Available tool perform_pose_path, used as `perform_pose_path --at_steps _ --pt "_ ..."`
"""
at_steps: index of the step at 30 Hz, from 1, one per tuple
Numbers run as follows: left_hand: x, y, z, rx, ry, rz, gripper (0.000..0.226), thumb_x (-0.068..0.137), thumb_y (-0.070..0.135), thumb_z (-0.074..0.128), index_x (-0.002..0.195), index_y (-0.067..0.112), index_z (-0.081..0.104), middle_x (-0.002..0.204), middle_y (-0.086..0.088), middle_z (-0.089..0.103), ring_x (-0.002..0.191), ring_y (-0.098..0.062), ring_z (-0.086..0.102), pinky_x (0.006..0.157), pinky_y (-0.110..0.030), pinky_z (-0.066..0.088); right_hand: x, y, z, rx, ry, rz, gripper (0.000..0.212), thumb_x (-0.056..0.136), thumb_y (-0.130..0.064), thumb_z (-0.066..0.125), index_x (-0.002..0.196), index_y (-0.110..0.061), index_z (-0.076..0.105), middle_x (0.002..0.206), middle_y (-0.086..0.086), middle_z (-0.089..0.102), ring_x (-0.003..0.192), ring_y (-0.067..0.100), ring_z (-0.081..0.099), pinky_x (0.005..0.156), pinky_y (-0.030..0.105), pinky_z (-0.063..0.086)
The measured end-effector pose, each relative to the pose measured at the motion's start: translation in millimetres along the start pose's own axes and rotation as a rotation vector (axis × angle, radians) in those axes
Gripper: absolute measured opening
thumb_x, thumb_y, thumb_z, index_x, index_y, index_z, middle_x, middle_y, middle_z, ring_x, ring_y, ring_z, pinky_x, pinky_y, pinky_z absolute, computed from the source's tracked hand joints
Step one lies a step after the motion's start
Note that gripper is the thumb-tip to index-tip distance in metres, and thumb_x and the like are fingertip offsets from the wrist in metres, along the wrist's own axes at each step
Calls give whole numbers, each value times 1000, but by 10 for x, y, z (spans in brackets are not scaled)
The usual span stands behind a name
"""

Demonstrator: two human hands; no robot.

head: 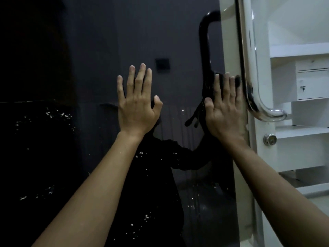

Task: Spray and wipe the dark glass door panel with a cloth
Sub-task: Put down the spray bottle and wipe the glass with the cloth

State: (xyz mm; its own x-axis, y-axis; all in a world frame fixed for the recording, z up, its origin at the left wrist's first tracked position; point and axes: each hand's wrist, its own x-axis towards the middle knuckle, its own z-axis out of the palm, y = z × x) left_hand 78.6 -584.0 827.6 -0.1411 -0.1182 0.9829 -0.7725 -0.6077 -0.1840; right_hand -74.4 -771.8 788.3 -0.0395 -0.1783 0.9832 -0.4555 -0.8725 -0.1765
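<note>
Two bare forearms are reaching up from the bottom edge, one from 7 o'clock and one from 5 o'clock. The left hand (138,106) is lying flat against the dark glass door panel (92,72) near the centre, fingers spread and pointing to 12 o'clock, gripping nothing. The right hand (224,107), at 3 o'clock of the left and well apart from it, is pressing a dark cloth (208,90) flat against the glass near the panel's right edge; its fingers are lying extended over the cloth, not curled around it, and a loose end is hanging out below the thumb. White specks are dotting the lower glass. Just beside the right hand's fingertips a chrome handle (249,72) is curving along the door edge. A round lock (270,139) is sitting below it, at 5 o'clock of the hand. Beyond, white shelves (302,50) are showing at the right.
</note>
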Motion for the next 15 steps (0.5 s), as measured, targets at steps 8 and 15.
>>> perform_pose_path --at_steps 8,15 --pt "1 -30 -82 -118 10 2 65 97 32 38 158 10 29 167 -9 23 157 -28 14 127 -55 9 -124 -601 155 -17 0 -38 68 103 -41 24 164 -15 10 171 14 2 159 27 -2 128 50 3" --pt "-255 -356 -245 -85 30 -39 65 97 32 40 157 9 30 166 -9 25 157 -28 14 127 -54 9 -183 -1121 253 -21 -10 -129 68 104 -41 25 164 -13 12 171 16 3 159 29 0 128 51 4"
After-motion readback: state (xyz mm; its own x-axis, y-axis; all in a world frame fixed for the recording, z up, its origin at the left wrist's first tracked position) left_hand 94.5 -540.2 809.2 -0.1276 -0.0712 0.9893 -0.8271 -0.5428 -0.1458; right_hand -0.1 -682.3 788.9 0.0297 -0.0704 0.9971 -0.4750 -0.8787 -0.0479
